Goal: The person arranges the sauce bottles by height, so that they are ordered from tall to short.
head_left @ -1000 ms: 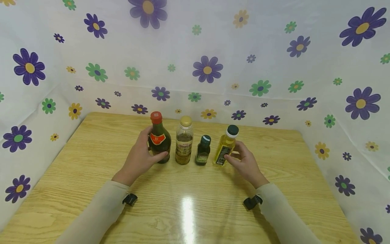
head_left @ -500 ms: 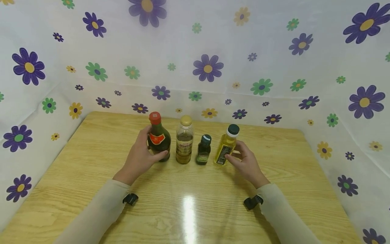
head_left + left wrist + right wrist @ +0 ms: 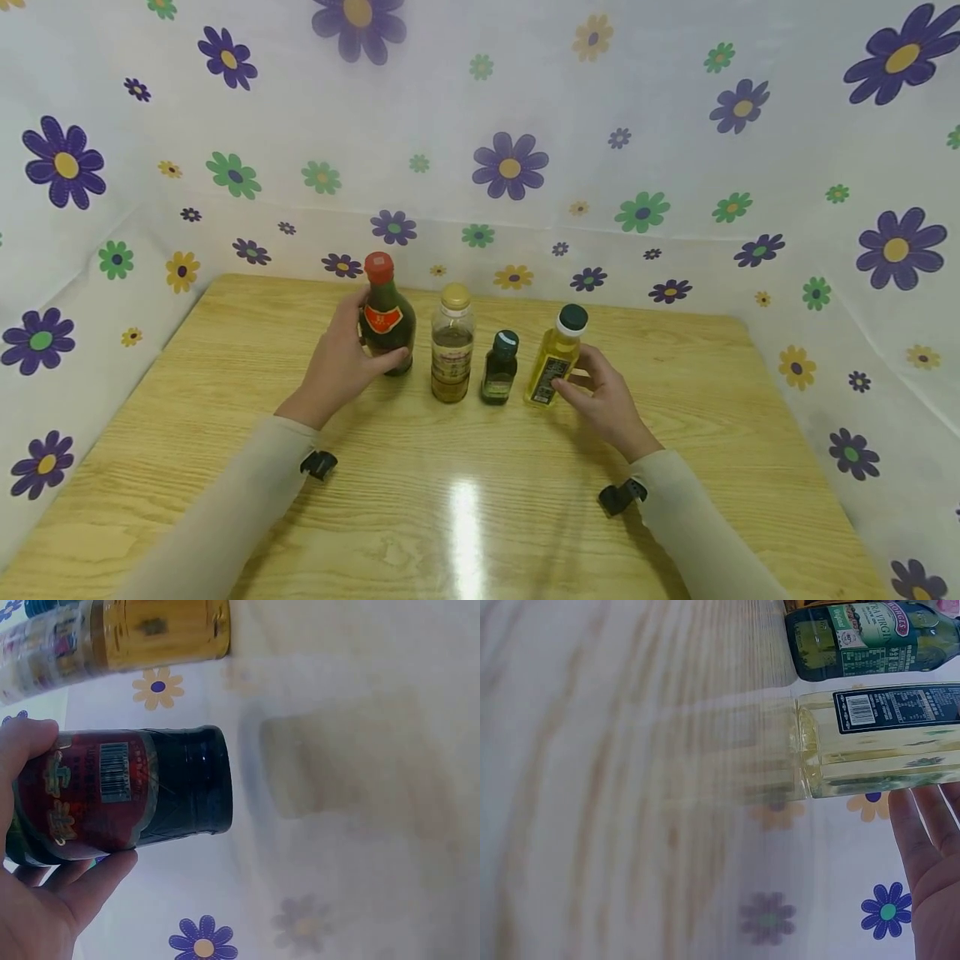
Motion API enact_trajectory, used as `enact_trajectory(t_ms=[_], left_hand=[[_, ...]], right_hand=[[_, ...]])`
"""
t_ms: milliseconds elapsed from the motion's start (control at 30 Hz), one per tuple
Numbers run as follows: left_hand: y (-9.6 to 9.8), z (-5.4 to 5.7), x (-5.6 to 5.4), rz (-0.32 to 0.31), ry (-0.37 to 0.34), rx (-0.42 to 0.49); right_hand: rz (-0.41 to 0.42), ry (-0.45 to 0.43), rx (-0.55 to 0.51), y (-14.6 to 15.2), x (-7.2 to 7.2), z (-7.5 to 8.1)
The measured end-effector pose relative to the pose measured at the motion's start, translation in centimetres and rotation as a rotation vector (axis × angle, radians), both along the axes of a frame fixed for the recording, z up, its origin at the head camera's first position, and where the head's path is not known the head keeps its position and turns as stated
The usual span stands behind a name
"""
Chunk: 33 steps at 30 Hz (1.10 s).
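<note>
A person's left hand [image 3: 336, 365] grips a red-capped dark bottle [image 3: 389, 332] just above the wooden tabletop [image 3: 375, 517] while the right hand [image 3: 607, 406] holds a dark-capped yellow bottle [image 3: 552, 367] standing on it; between them stand a gold-capped bottle [image 3: 452, 354] and a small green bottle [image 3: 498, 375].

Forearms [image 3: 225, 504] stretched forward, left hand [image 3: 336, 367] and right hand [image 3: 607, 408] well apart, both gripping

A white sheet [image 3: 420, 108] printed with purple, green and yellow flowers is walling in a wood-grained tabletop [image 3: 397, 475] at the back and both sides, forming a curtained booth (it is screening the room beyond, leaving home, lab or shop impossible to tell).
</note>
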<state>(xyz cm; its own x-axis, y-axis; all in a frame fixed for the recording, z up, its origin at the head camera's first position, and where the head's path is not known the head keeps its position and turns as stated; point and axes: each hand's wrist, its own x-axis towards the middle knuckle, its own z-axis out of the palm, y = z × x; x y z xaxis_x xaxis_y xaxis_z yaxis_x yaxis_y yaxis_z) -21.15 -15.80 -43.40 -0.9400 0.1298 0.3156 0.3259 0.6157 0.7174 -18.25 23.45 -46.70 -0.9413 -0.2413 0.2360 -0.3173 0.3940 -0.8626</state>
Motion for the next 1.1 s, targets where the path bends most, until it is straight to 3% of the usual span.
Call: enact_trajectory(t_ms=[167,333,700,1100], left_hand=[[0.0,0.9,-1.4,-0.004,-0.006,0.005],[0.0,1.1,-2.5,0.0,0.003,0.015],[-0.5,0.2,-4.8,0.006,0.032,0.025],[-0.8,-0.8,-6.6,-0.015,-0.043,0.033]], right_hand=[[-0.005,-0.015,-0.004,0.0,-0.1,0.0],[-0.008,-0.034,-0.009,-0.1,0.0,0.2],[-0.013,-0.036,-0.01,0.0,0.0,0.1],[-0.016,-0.021,-0.005,-0.2,0.0,0.3]])
